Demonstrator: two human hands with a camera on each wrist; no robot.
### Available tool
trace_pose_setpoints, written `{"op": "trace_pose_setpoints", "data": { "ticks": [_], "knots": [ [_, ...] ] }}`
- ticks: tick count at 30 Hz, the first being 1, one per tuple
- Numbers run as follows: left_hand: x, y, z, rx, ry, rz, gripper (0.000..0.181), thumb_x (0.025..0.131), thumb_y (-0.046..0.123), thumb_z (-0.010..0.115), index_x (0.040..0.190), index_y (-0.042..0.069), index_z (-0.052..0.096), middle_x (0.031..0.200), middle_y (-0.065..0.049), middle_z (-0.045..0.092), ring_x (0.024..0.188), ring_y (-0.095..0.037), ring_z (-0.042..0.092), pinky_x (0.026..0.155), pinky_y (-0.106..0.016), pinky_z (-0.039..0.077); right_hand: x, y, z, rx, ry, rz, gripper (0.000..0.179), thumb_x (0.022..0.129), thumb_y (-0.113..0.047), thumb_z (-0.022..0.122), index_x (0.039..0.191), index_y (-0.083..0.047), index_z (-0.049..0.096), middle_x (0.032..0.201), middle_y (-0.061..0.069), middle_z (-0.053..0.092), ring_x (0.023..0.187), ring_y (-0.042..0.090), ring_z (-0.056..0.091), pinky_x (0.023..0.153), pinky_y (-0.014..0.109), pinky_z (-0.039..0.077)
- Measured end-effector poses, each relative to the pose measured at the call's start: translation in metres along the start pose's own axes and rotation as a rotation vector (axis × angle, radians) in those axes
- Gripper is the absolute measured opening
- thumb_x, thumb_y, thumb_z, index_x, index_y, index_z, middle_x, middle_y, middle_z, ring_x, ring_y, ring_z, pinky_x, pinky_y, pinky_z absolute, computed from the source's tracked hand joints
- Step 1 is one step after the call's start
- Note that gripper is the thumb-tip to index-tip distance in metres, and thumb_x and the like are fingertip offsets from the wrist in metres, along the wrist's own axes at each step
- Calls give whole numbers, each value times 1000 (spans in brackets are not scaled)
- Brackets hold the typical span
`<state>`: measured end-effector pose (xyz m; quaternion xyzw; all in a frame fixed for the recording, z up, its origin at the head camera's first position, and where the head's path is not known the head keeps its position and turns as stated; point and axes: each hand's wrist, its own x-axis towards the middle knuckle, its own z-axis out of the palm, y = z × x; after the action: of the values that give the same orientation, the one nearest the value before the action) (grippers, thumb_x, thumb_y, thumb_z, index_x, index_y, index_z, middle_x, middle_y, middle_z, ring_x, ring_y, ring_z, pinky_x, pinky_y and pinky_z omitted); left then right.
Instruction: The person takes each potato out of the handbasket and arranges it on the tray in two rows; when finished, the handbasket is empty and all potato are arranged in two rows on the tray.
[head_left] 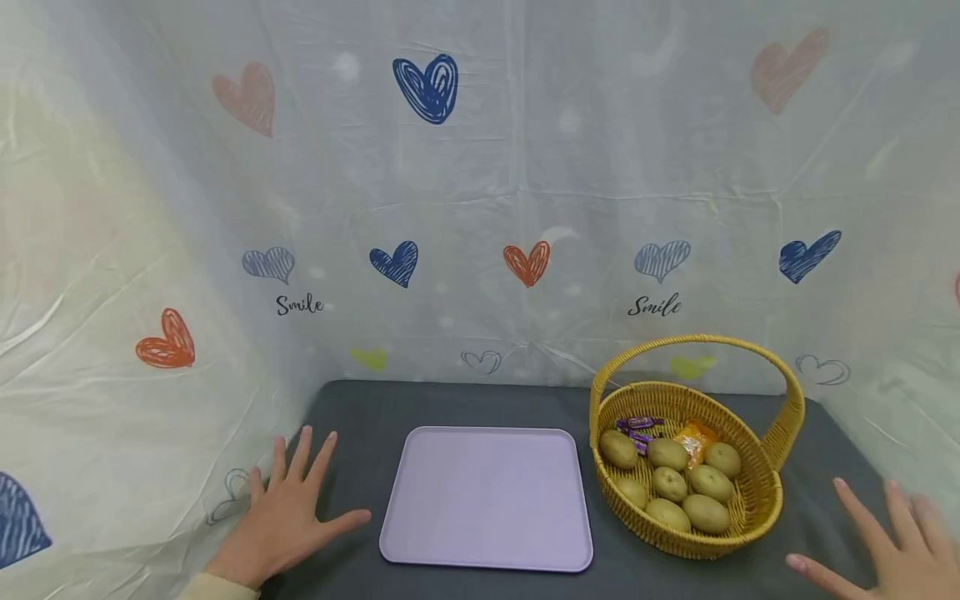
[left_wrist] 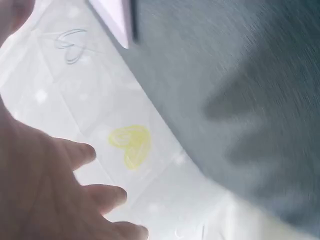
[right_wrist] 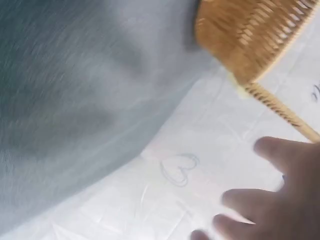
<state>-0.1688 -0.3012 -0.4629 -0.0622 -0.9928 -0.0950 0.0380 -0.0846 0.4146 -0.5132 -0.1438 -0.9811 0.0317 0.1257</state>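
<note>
My left hand [head_left: 288, 518] hovers with spread fingers left of a pale purple tray [head_left: 487, 500], holding nothing. The tray lies flat with nothing on it. On the far right, my right hand [head_left: 903, 546] is also spread and holds nothing; it is nearest to a yellow woven basket [head_left: 693, 546] with a tall arched handle [head_left: 697, 339]. Inside the basket sit several potatoes [head_left: 706, 513], small purple-wrapped candies [head_left: 640, 422] and an orange packet [head_left: 695, 440]. In the left wrist view a corner of the tray [left_wrist: 116, 20] shows; the right wrist view shows the basket's side [right_wrist: 235, 35].
Everything stands on a dark grey tabletop [head_left: 352, 417]. A white curtain [head_left: 480, 167] printed with hearts and the word "Smile" hangs behind the table and along both sides. The basket stands to the right of the tray, close to it.
</note>
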Motion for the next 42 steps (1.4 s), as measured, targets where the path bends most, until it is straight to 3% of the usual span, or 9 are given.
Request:
{"op": "trace_pose_setpoints", "data": {
  "ticks": [5, 9, 13, 17, 19, 22, 27, 33, 42],
  "knots": [
    [8, 6, 7, -134, -49, 7, 123, 87, 84, 67, 176, 20, 12, 178, -27, 19, 156, -65, 27, 112, -82, 38, 20, -9, -24, 187, 39, -182, 116, 86, -64, 83, 164, 7, 33, 161, 51, 26, 140, 72, 30, 104, 88, 27],
    [19, 13, 18, -242, -84, -23, 120, 90, 78, 70, 176, 16, 14, 174, -25, 31, 150, -50, 49, 113, -69, 48, 31, -29, -44, 254, 73, -335, 94, 82, -48, 93, 145, 11, 57, 145, 46, 54, 126, 65, 50, 99, 82, 39],
    [34, 23, 27, -329, -95, -72, 110, 93, 61, 78, 172, 6, 25, 157, -25, 55, 119, -32, 72, 100, -57, 59, 40, -53, -64, 216, 7, -416, 83, 83, -45, 93, 143, 3, 63, 141, 38, 62, 121, 59, 59, 92, 75, 49],
    [47, 31, 35, -431, -96, -152, 92, 95, 45, 81, 163, -4, 42, 132, -18, 73, 86, -18, 76, 77, -43, 64, 53, -76, -75, 232, 19, -514, 78, 82, -36, 95, 145, -4, 63, 140, 30, 67, 117, 54, 66, 86, 70, 56],
    [51, 33, 39, -494, -98, -186, 81, 96, 38, 81, 157, -5, 49, 120, -16, 77, 76, -18, 76, 69, -40, 64, 61, -88, -77, 261, 59, -582, 76, 79, -30, 97, 145, -7, 65, 138, 24, 70, 115, 49, 70, 84, 67, 58],
    [54, 34, 43, -583, -105, -217, 68, 96, 26, 81, 151, -5, 56, 107, -13, 78, 64, -18, 74, 60, -36, 64, 77, -105, -81, 308, 17, -652, 72, 83, -28, 95, 146, -10, 65, 139, 19, 72, 118, 44, 72, 88, 62, 60],
    [62, 36, 46, -648, -124, -208, 52, 95, 10, 77, 144, -1, 66, 93, -9, 75, 64, -19, 73, 58, -35, 64, 106, -129, -79, 379, -198, -654, 67, 92, -25, 87, 151, -9, 61, 145, 19, 68, 123, 43, 71, 94, 60, 61],
    [66, 40, 47, -691, -178, -207, 50, 95, 3, 75, 144, 4, 67, 90, -8, 72, 65, -18, 72, 59, -35, 64, 129, -140, -63, 431, -415, -611, 57, 99, -18, 78, 152, -7, 61, 149, 21, 65, 129, 48, 66, 98, 63, 59],
    [69, 36, 52, -813, -248, -168, 56, 94, 5, 77, 148, 2, 63, 91, -11, 72, 67, -19, 70, 61, -37, 66, 141, -144, -47, 394, -516, -587, 53, 90, -17, 79, 142, -6, 70, 139, 17, 72, 120, 42, 70, 97, 62, 58]
  ]
}}
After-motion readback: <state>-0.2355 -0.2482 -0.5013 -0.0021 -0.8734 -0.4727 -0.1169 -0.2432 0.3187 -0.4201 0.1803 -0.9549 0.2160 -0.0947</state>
